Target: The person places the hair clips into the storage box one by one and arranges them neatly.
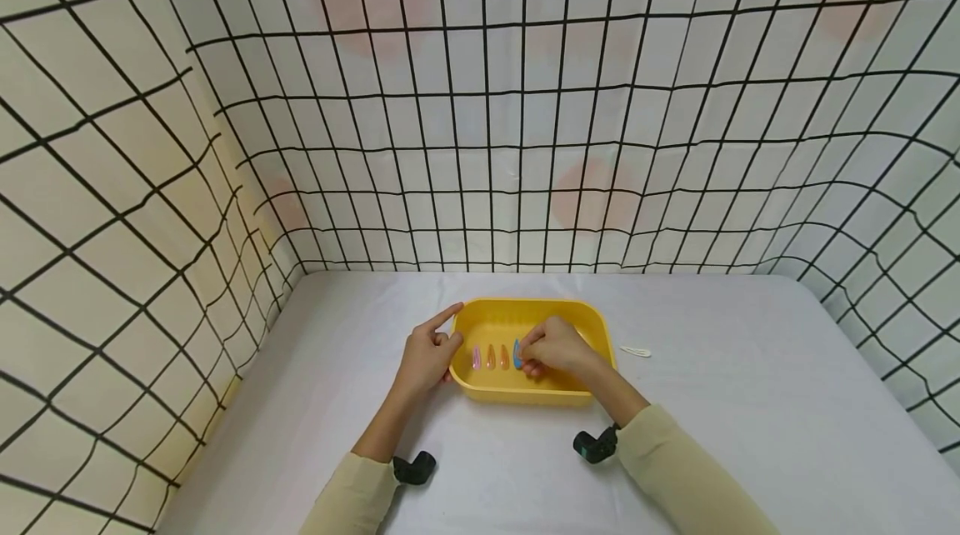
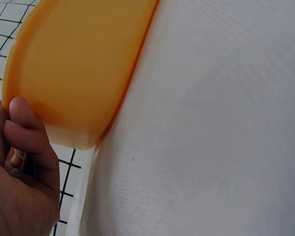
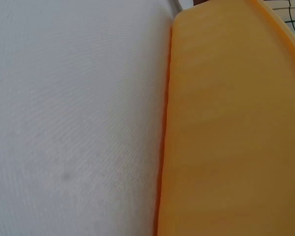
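Note:
A yellow plastic tray [image 1: 532, 395] stands on the white-covered table. At its left end my left hand [image 1: 425, 358] holds the rim, index finger stretched toward the back corner; the left wrist view shows other fingers bent against the tray's outer wall [image 2: 83, 64]. Inside lie snap hair clips in a row: a pink one [image 1: 476, 357], an orange one [image 1: 491, 357] and a second orange one [image 1: 505, 357]. Right of them, my right hand [image 1: 557, 345] reaches in and pinches a blue hair clip [image 1: 517, 354], partly hidden by the fingers. The right wrist view shows only the tray's side [image 3: 231, 118].
A white hair clip [image 1: 636, 352] lies on the table [image 1: 750, 385], just right of the tray. Black wire grid [image 1: 487, 143] stands behind the table and along both sides, with white cloth behind it.

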{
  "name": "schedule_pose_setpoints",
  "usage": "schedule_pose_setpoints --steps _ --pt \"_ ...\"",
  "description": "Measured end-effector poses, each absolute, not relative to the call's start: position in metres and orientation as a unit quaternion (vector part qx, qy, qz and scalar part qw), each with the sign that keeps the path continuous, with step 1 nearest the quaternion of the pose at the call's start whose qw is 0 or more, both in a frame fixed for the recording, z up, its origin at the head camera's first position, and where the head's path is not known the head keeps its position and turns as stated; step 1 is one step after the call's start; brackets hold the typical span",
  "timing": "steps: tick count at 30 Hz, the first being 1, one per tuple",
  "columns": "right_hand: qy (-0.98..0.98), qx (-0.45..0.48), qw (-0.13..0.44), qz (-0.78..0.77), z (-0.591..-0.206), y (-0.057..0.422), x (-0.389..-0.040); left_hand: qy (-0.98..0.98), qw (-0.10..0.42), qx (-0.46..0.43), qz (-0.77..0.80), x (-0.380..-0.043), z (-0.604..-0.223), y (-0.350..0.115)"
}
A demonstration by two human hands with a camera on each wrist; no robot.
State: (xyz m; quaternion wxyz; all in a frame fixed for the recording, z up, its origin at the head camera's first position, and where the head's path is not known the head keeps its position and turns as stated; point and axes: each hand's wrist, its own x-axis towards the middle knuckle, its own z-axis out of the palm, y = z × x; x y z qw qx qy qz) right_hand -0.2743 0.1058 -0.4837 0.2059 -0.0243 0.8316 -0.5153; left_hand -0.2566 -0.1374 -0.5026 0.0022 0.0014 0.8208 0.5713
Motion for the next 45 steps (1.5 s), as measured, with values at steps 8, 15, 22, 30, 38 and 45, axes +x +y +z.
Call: schedule_pose_setpoints --steps 8,15,22,30,38,45 --pt "0.843 -0.014 0.201 -0.499 -0.484 0.105 -0.273 0.821 -0.001 0.004 0.57 -0.257 -0.503 -0.138" --pt "0.853 -0.003 0.197 -0.484 -0.486 0.104 -0.272 0.818 0.004 0.0 0.576 -0.256 -0.503 -0.137" --pt "0.857 -0.007 0.189 -0.479 -0.485 0.103 -0.271 0.819 0.002 -0.003 0.574 -0.256 -0.503 -0.137" --pt "0.858 -0.009 0.187 -0.478 -0.485 0.101 -0.27 0.82 0.001 -0.001 0.573 -0.256 -0.502 -0.137" --pt "0.853 -0.018 0.179 -0.49 -0.484 0.104 -0.27 0.819 0.003 -0.007 0.574 -0.255 -0.5 -0.137" --pt "0.832 -0.026 0.163 -0.529 -0.482 0.112 -0.271 0.82 0.001 -0.008 0.572 -0.255 -0.5 -0.136"
